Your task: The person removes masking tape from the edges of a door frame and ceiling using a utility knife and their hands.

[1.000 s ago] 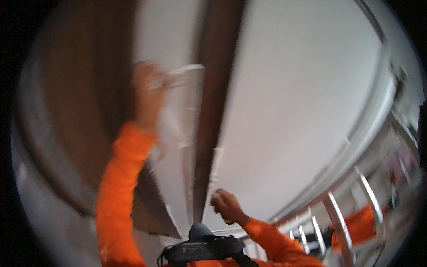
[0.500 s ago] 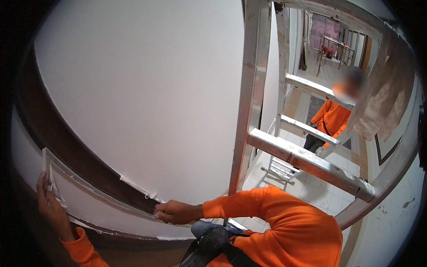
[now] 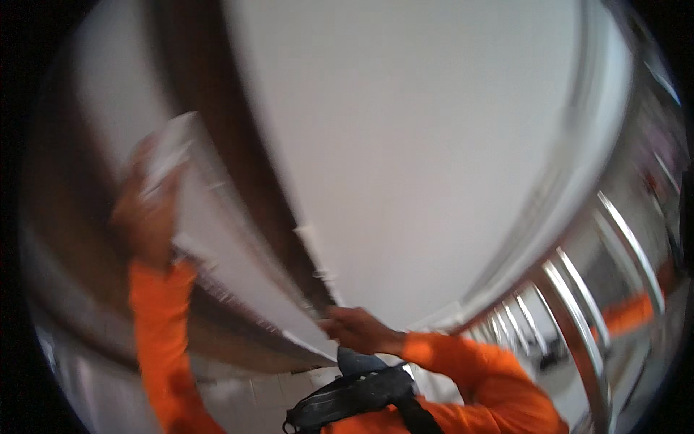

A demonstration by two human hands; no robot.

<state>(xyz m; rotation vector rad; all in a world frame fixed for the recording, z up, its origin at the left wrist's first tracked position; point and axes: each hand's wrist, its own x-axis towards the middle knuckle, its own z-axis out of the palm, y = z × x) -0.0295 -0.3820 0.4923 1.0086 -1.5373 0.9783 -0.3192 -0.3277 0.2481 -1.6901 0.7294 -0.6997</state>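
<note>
My left hand (image 3: 148, 210) is raised at the left, its fingers closed around a white, flat, partly crumpled piece (image 3: 173, 145); motion blur hides its exact kind. The piece lies by a pale ledge beside a long dark brown strip (image 3: 235, 145) that runs down along the white wall (image 3: 434, 145). Near the lower end of that strip, my right hand (image 3: 363, 331) is closed, with fingertips at the strip's edge. What it pinches, if anything, is hidden. A small white flap (image 3: 307, 235) sticks out from the strip's edge above it.
A metal ladder (image 3: 578, 333) with several rungs slants along the right. Behind it is a blurred orange sleeve (image 3: 625, 316) of another person. A black bag (image 3: 350, 398) hangs at my body. Brown trim (image 3: 238, 315) runs below the left ledge.
My view has swung, so the ladder now appears lower right and the wall strip steeper. My left hand appears higher, with the white piece still in it. My right hand stays by the strip.
</note>
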